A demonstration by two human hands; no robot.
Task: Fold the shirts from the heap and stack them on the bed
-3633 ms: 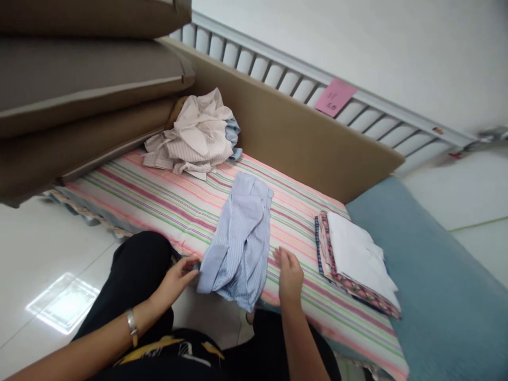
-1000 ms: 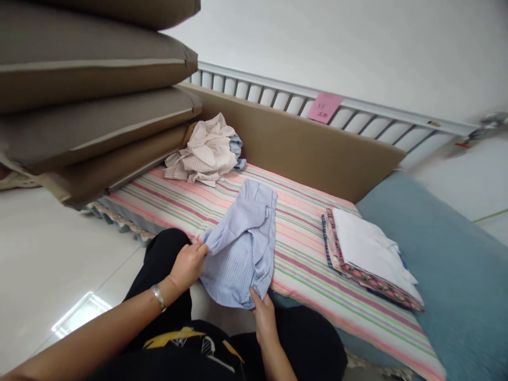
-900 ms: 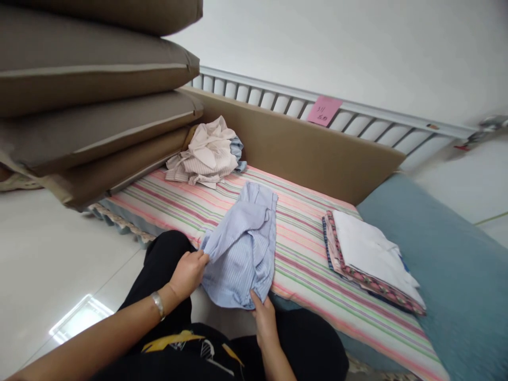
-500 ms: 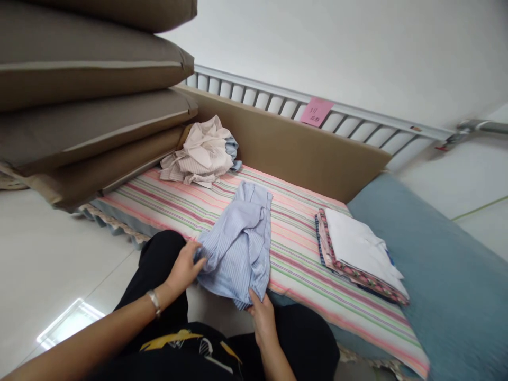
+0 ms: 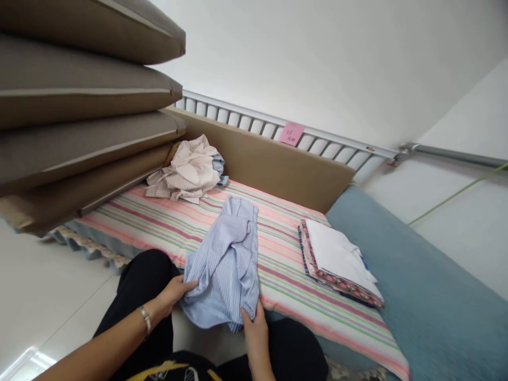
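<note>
A light-blue striped shirt [image 5: 226, 259] lies lengthwise on the striped bed sheet [image 5: 286, 280], partly folded, its near end hanging over the bed's front edge. My left hand [image 5: 174, 291] pinches the shirt's near left corner between thumb and fingers. At the near right corner my right hand [image 5: 254, 323] grips the hem, thumb on top. Some creases run across the middle of the shirt, and a sleeve seems to lie along its left side. Both hands are just above my knees.
A crumpled heap of pale striped clothes [image 5: 190, 169] sits at the back left, beside stacked brown cushions [image 5: 87, 137]. Folded clothes [image 5: 337, 259] form a neat pile on the right. A brown board [image 5: 262, 164] stands along the rear, below a pink note [image 5: 291, 133].
Both hands went from beside the shirt to its near corners. The left hand gripped a fold, loosened, and now holds the corner lower down. The left sleeve side was folded over differently.
</note>
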